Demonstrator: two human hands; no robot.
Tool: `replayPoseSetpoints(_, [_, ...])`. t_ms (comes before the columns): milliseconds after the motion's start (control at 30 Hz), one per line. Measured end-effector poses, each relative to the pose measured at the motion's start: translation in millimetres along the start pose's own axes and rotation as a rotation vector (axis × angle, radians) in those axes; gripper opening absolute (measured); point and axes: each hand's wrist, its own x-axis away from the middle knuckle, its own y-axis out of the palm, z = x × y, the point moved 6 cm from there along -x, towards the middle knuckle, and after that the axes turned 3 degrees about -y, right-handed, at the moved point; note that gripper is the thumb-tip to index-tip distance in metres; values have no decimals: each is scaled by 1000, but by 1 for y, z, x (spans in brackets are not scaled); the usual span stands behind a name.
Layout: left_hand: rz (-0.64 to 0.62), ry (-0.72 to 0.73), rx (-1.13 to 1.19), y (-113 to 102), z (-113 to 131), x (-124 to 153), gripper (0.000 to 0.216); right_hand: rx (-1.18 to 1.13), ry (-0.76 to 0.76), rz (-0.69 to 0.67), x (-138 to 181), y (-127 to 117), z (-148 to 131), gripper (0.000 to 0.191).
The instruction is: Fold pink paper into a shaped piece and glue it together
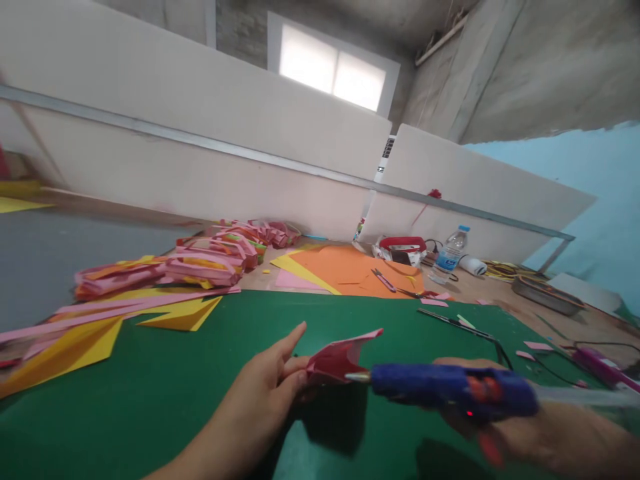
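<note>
My left hand [277, 373] pinches a folded piece of pink paper [337, 360] between thumb and fingers, above the green cutting mat [200, 400]. The paper's open side faces right. My right hand [515, 427] is wrapped round a dark blue hot glue gun [430, 387] with a small red light lit and a clear glue stick [585, 396] at its back. The gun's metal nozzle is at the lower right edge of the pink paper; whether they touch I cannot tell. Part of my right hand is hidden behind the gun.
Pink and yellow paper strips [210, 260] are heaped at the left. Behind the mat lie orange sheets [325, 267] with small snips [384, 280]. Tweezers [455, 323] rest on the mat's right part. Farther back stand a water bottle [450, 257] and a metal tray [547, 295].
</note>
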Motion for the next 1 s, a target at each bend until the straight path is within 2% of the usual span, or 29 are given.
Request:
replayPoseSetpoints(33, [1,13,-28,0,2,1,83,-94,-23,-154,-18,15,-6,28])
replayPoseSetpoints(67, [-3,27,-62,0,4,1,81,-149,-45,-220,-34,23,-12,26])
replayPoseSetpoints(200, [-9,106,-258,0,10,2,72,-271,-37,-302,-67,31,-25,37])
replayPoseSetpoints(333, [-6,149,-349,1,12,5,68,-419,139,-490,-70,38,-25,41])
replayPoseSetpoints(433, [12,196,-398,2,14,7,66,-424,314,-568,-69,42,-18,43])
replayPoseSetpoints(533, [12,249,-449,3,16,9,64,-436,368,-597,-71,44,-16,48])
replayPoseSetpoints(767, [-10,310,-506,5,17,11,62,-489,296,-603,-79,41,-28,47])
replayPoseSetpoints(933, [-7,329,-529,8,19,12,62,-318,267,-520,-77,33,-26,36])
replayPoseSetpoints(1000, [-5,341,-534,7,20,12,61,-240,231,-502,-75,33,-22,37])
